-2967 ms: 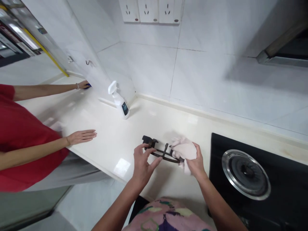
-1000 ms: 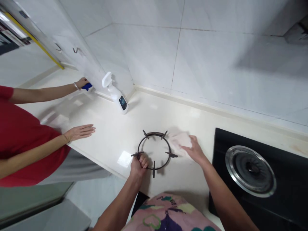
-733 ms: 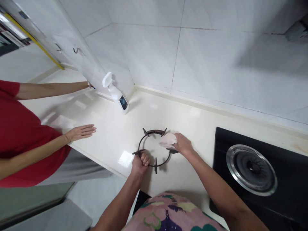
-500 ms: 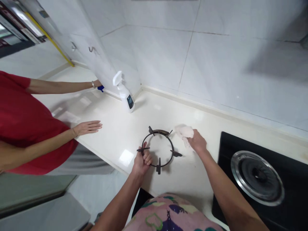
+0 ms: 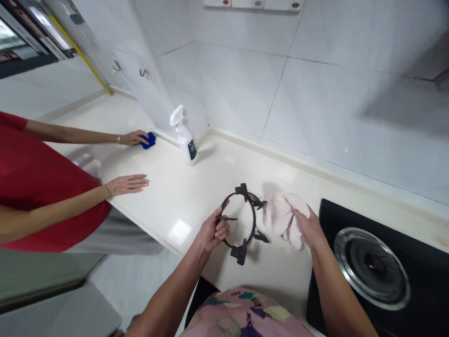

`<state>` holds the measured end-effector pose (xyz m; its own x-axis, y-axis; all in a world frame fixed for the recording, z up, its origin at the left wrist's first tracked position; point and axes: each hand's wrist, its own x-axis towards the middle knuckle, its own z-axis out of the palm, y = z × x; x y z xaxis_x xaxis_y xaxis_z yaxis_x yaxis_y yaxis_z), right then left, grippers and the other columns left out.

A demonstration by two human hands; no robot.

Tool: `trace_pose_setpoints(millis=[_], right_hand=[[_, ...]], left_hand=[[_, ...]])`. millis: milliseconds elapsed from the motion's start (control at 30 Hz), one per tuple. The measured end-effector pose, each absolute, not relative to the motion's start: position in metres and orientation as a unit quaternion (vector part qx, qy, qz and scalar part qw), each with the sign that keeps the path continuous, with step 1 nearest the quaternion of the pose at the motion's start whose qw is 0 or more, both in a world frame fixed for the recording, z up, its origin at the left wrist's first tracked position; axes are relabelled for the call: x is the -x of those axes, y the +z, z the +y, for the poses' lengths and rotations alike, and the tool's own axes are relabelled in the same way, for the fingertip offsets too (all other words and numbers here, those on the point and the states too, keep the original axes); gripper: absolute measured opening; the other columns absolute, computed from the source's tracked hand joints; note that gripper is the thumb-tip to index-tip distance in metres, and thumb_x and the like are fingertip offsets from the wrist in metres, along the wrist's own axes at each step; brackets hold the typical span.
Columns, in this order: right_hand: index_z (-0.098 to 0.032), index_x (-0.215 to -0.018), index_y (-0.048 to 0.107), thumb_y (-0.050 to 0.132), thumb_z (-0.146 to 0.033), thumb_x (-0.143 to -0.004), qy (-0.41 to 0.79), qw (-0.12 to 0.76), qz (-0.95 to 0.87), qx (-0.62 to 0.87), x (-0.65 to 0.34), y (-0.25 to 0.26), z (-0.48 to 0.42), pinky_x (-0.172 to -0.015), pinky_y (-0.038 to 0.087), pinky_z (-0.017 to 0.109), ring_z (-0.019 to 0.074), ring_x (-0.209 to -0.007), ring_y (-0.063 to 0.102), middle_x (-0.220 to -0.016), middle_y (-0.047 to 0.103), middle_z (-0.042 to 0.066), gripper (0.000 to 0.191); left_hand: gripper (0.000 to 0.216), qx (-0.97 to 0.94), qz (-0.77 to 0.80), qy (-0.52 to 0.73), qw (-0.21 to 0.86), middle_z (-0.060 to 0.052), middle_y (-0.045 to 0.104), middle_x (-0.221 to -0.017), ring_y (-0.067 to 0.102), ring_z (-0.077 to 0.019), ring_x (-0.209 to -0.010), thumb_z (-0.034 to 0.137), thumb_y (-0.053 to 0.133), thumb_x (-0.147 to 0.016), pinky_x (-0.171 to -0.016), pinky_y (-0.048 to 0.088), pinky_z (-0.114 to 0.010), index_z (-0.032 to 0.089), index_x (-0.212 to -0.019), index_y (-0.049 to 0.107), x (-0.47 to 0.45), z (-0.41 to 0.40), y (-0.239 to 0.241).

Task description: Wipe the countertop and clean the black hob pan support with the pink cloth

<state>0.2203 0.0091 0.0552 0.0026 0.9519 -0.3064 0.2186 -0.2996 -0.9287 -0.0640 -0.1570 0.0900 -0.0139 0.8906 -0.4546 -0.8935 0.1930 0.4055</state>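
My left hand (image 5: 214, 230) is closed around the left side of a dark round pan support (image 5: 253, 220), a ring with several prongs. The ring is tilted above the pale countertop (image 5: 206, 187). In my right hand (image 5: 310, 224) is a light pink cloth (image 5: 282, 217), pinched at its right edge and hanging loosely to the right of the ring. Cloth and ring are close together; whether they touch I cannot tell.
A black gas hob (image 5: 322, 281) with a round metal burner (image 5: 372, 267) lies at the right. A white spray bottle (image 5: 187, 142) stands by the wall corner. At the left, a co-worker in a red top (image 5: 45, 187) presses a blue sponge (image 5: 148, 140) on the counter.
My left hand has lifted and tipped the pan support, shifting it slightly right. My right hand has moved right, with the cloth now more spread out. The co-worker's sponge has come nearer.
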Motion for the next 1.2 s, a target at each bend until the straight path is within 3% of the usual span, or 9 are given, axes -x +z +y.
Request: trace_pose_setpoints(millis=[100,167,300,400,533,700,833,1000,1200], right_hand=[[-0.022,-0.121,0.068,0.072,-0.049,-0.073,0.484,0.353,-0.543,0.589,-0.214,0.074,0.02,-0.09,0.058,0.039,0.0284,-0.102,0.071,-0.109,0.077,0.007,0.055],[-0.023,-0.12,0.068,0.069,-0.044,-0.076,0.448,0.33,-0.635,0.536,-0.202,0.082,0.027,-0.098,0.054,0.039,0.0272,-0.11,0.067,-0.119,0.072,0.007,0.049],[-0.028,-0.125,0.067,0.072,-0.031,-0.076,0.357,0.213,-0.801,0.43,-0.154,0.081,0.03,-0.107,0.045,0.043,0.0283,-0.125,0.059,-0.136,0.063,0.006,0.049],[-0.028,-0.125,0.064,0.072,-0.033,-0.083,0.277,0.128,-0.852,0.425,-0.122,0.073,0.026,-0.101,0.044,0.043,0.0286,-0.118,0.062,-0.123,0.068,0.006,0.043],[-0.025,-0.107,0.065,0.066,-0.031,-0.088,0.233,0.096,-0.85,0.462,-0.109,0.066,0.023,-0.092,0.043,0.037,0.0271,-0.107,0.065,-0.106,0.07,0.006,0.019],[-0.024,-0.104,0.066,0.069,-0.024,-0.08,0.31,0.09,-0.808,0.493,-0.123,0.066,0.023,-0.088,0.047,0.038,0.0277,-0.101,0.067,-0.106,0.072,0.007,0.024],[-0.026,-0.11,0.068,0.07,-0.02,-0.075,0.396,0.098,-0.786,0.464,-0.149,0.065,0.028,-0.084,0.052,0.033,0.0222,-0.094,0.07,-0.1,0.076,0.001,0.036],[-0.021,-0.119,0.067,0.083,-0.035,-0.062,0.605,0.229,-0.591,0.482,-0.192,0.059,0.038,-0.088,0.058,0.04,0.0259,-0.098,0.073,-0.109,0.078,0.006,0.061],[-0.02,-0.104,0.072,0.085,-0.048,-0.064,0.632,0.314,-0.476,0.526,-0.222,0.055,0.036,-0.085,0.06,0.038,0.0275,-0.096,0.074,-0.106,0.079,0.01,0.051]], left_hand=[[0.045,-0.009,0.334,0.629,0.701,0.014,0.026,-0.049,0.022,-0.0051,-0.036,0.042,0.07,-0.094,-0.037,0.018,-0.018,0.025,-0.135,0.062,0.061,-0.157,0.096],[0.047,-0.013,0.335,0.625,0.705,0.014,0.026,-0.049,0.02,-0.0047,-0.036,0.043,0.071,-0.093,-0.037,0.016,-0.017,0.026,-0.136,0.061,0.058,-0.156,0.098],[0.05,-0.006,0.336,0.601,0.725,0.014,0.023,-0.049,0.018,-0.0049,-0.037,0.044,0.072,-0.093,-0.038,0.013,-0.018,0.027,-0.138,0.059,0.053,-0.148,0.102],[0.05,0.006,0.335,0.601,0.726,0.014,0.023,-0.05,0.016,-0.0052,-0.037,0.044,0.071,-0.093,-0.038,0.011,-0.019,0.029,-0.139,0.057,0.051,-0.142,0.103],[0.043,0.031,0.355,0.62,0.699,0.015,0.022,-0.05,0.014,-0.0053,-0.037,0.042,0.069,-0.094,-0.038,0.009,-0.02,0.027,-0.133,0.058,0.049,-0.14,0.102],[0.035,0.055,0.373,0.625,0.684,0.015,0.022,-0.049,0.014,-0.0054,-0.036,0.041,0.068,-0.094,-0.036,0.009,-0.019,0.025,-0.124,0.061,0.038,-0.144,0.099],[0.032,0.061,0.374,0.608,0.698,0.015,0.021,-0.048,0.013,-0.0057,-0.036,0.041,0.065,-0.095,-0.036,0.009,-0.019,0.023,-0.122,0.062,0.032,-0.146,0.098],[0.027,0.064,0.364,0.604,0.706,0.015,0.021,-0.048,0.013,-0.0054,-0.036,0.038,0.065,-0.096,-0.037,0.008,-0.019,0.023,-0.118,0.063,0.035,-0.145,0.096],[0.024,0.09,0.344,0.62,0.699,0.015,0.018,-0.049,0.013,-0.0053,-0.036,0.034,0.062,-0.098,-0.037,0.009,-0.02,0.021,-0.118,0.064,0.042,-0.149,0.087]])
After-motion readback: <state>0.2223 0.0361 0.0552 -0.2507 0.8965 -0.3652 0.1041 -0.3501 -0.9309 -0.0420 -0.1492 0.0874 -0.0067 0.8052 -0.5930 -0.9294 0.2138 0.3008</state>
